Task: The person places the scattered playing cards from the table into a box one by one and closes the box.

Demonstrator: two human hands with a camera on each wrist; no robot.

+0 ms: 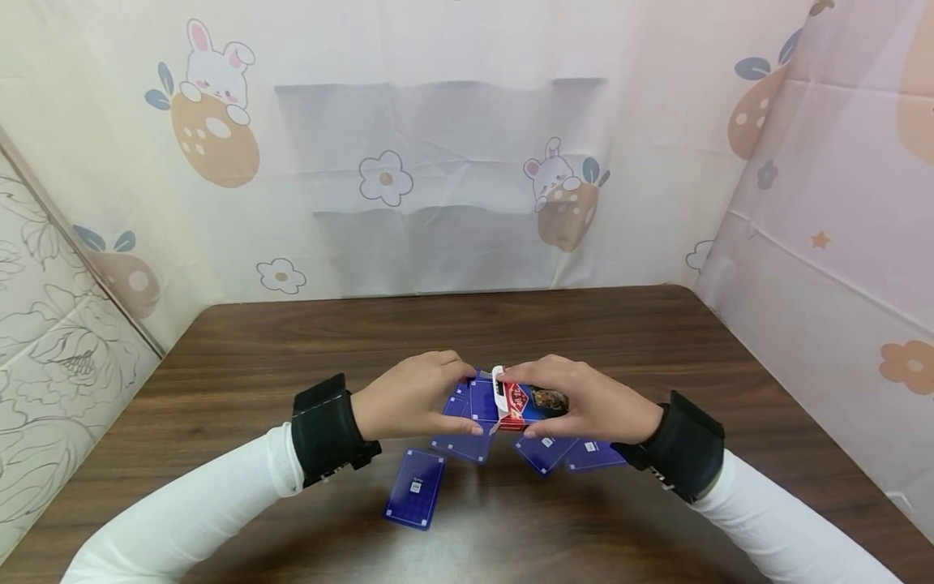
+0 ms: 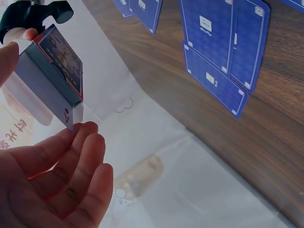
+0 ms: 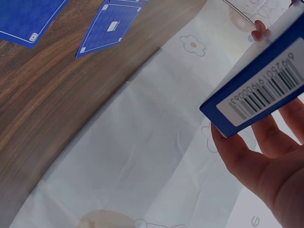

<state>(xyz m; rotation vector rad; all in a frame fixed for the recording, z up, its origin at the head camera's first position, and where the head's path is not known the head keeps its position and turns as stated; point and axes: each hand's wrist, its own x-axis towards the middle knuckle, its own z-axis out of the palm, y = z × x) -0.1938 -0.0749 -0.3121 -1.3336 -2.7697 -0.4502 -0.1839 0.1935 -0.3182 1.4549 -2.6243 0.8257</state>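
A small red and blue card box (image 1: 516,405) is held up over the table, its white-flapped end facing left. My right hand (image 1: 584,396) grips it between thumb and fingers; a barcode shows on the blue side of the box (image 3: 263,88) in the right wrist view. My left hand (image 1: 417,395) is at the flapped end, thumb and fingers spread apart. In the left wrist view, its relaxed fingertips (image 2: 88,128) touch a white corner there. Blue-backed cards (image 1: 467,446) lie beneath the left hand, and more blue cards (image 1: 546,453) lie below the right.
One blue card (image 1: 414,488) lies apart, nearer the front. The brown wooden table (image 1: 306,349) is backed by a white patterned cloth (image 1: 438,251), with another cloth hanging on the right (image 1: 824,308). A floral panel (image 1: 66,357) stands on the left.
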